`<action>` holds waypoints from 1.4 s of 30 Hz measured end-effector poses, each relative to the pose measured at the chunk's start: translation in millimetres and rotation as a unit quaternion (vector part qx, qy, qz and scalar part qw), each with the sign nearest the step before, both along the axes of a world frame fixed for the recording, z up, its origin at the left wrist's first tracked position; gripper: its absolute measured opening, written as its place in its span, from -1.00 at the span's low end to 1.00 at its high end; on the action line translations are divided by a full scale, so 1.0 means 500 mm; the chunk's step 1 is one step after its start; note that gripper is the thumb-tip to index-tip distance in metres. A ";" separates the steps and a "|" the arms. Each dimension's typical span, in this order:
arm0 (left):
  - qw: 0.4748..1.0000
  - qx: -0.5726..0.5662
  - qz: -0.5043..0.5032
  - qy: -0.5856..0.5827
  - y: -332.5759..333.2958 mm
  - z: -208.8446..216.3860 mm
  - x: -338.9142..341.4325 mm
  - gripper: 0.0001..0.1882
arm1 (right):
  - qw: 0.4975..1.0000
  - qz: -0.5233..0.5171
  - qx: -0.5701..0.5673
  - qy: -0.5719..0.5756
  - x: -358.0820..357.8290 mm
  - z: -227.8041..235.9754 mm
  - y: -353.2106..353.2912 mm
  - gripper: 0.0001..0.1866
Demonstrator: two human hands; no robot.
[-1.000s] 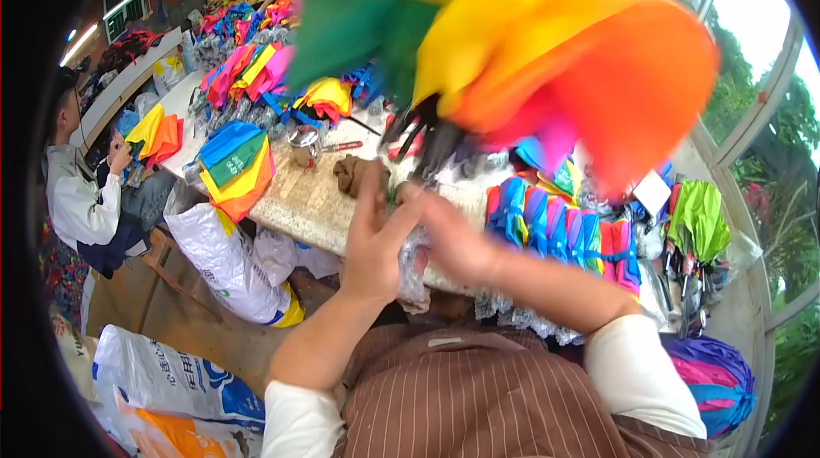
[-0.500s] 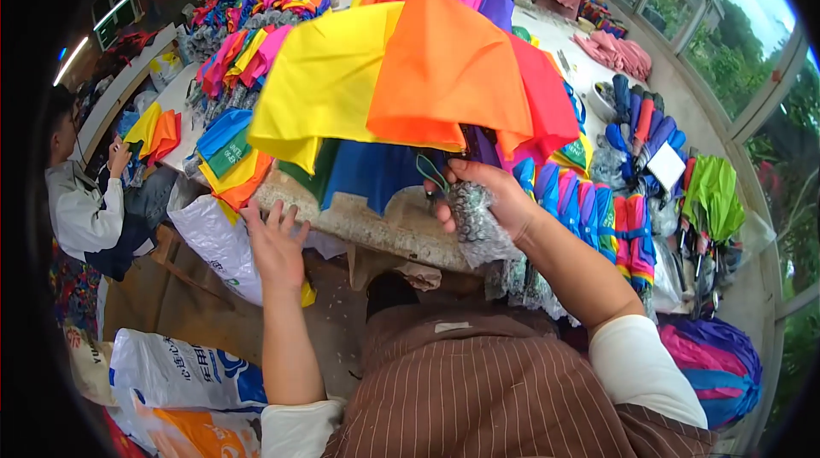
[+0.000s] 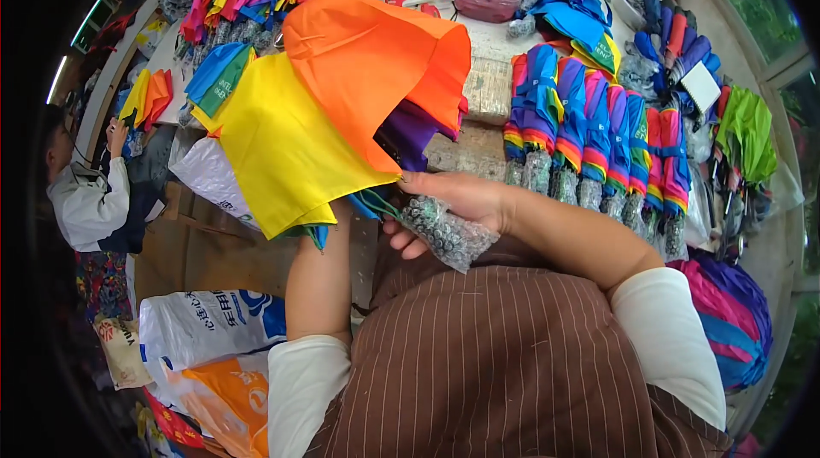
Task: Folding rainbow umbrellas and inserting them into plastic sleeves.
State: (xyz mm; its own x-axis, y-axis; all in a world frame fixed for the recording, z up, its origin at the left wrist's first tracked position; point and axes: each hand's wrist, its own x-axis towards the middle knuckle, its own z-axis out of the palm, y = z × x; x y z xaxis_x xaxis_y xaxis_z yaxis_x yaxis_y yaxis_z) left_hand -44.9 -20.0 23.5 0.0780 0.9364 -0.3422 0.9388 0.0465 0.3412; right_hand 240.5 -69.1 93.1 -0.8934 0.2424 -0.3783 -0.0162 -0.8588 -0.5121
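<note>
Head view: right hand curled around bubble-wrapped handle of rainbow umbrella, just off table's near edge. Canopy droops over left forearm; left hand hidden beneath it, grip cannot be told. Row of folded umbrellas along table's right edge.

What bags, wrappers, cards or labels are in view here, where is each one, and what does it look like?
White woven sack: floor, lower left; blue print.
Orange plastic bag: just below that sack; crumpled.
White sack: beside the table edge, under the yellow canopy; bulging.
White card: on the folded umbrellas, right; blank rectangle.
Bubble-wrap sleeve: around the umbrella handle in the right hand; clear.
</note>
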 end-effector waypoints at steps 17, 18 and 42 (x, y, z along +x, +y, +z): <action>0.962 0.001 0.014 -0.273 -0.014 0.071 0.038 -0.51 | 0.868 -0.025 0.495 -0.025 0.026 0.113 0.040 -0.14; 0.957 0.005 0.017 -0.291 -0.033 0.073 0.043 -0.52 | 0.823 -0.042 0.566 -0.030 0.012 0.107 0.029 -0.13; 0.640 0.271 0.273 -0.666 -0.218 0.080 -0.030 -0.72 | 0.993 -0.059 0.023 0.098 0.274 -0.288 -0.027 -0.35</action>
